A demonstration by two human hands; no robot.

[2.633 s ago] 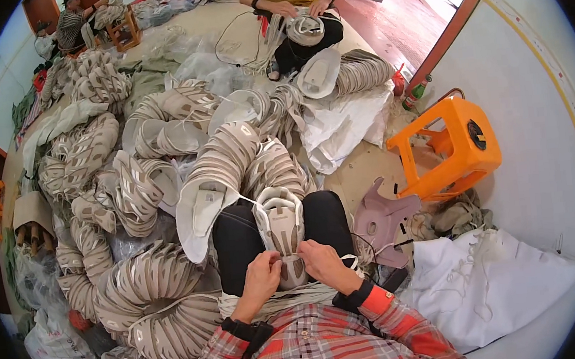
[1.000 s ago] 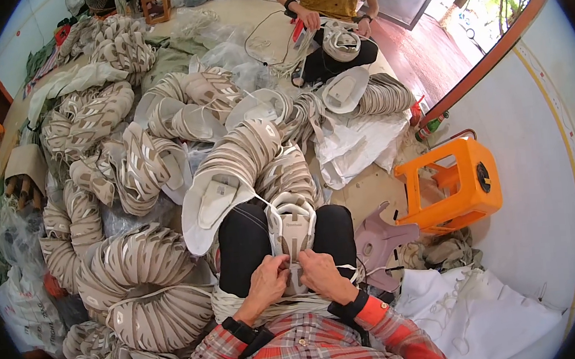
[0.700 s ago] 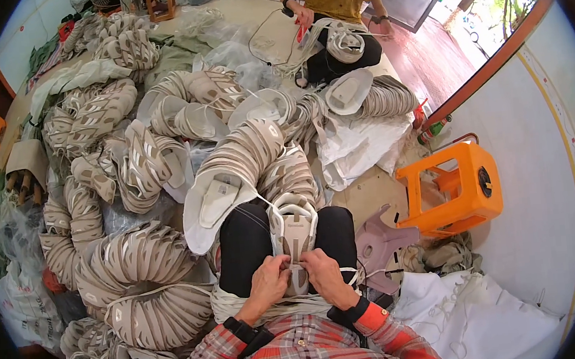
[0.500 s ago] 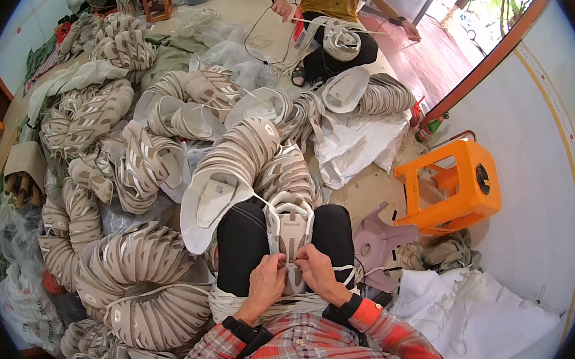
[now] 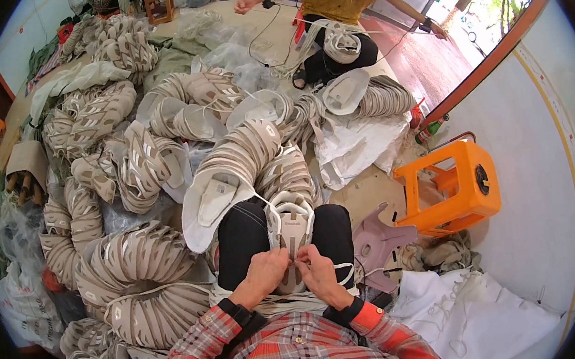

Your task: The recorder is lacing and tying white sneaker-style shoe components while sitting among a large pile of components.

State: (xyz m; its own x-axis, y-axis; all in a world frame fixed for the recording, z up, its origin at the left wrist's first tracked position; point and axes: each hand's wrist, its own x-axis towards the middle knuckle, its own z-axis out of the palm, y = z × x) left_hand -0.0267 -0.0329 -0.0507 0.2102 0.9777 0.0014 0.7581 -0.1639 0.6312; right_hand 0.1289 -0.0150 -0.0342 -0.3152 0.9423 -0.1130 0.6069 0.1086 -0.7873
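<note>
A beige and white shoe upper (image 5: 292,228) lies on my lap between my black-trousered knees, its padded collar pointing away from me. My left hand (image 5: 268,271) is closed at the left edge of its lacing gap, thumb and fingertips pinched together. Facing it, my right hand (image 5: 318,270) pinches the right edge, the fingertips of both hands close together. Whether a lace is also between the fingers is too small to tell. Cream laces (image 5: 278,306) are bunched across my lap under the wrists. A row of nested uppers (image 5: 244,154) leans just beyond my left knee.
More stacked uppers (image 5: 134,258) cover the floor to my left and ahead. On the right stand an orange plastic stool (image 5: 484,174) and a mauve stool (image 5: 382,243) beside white cloth (image 5: 470,314). Another person (image 5: 340,0) sits ahead, arms spread, with an upper on the lap.
My hands have shifted slightly on the upper, the left one a little up and right, the fingertips nearer each other. The person ahead has spread both arms wider.
</note>
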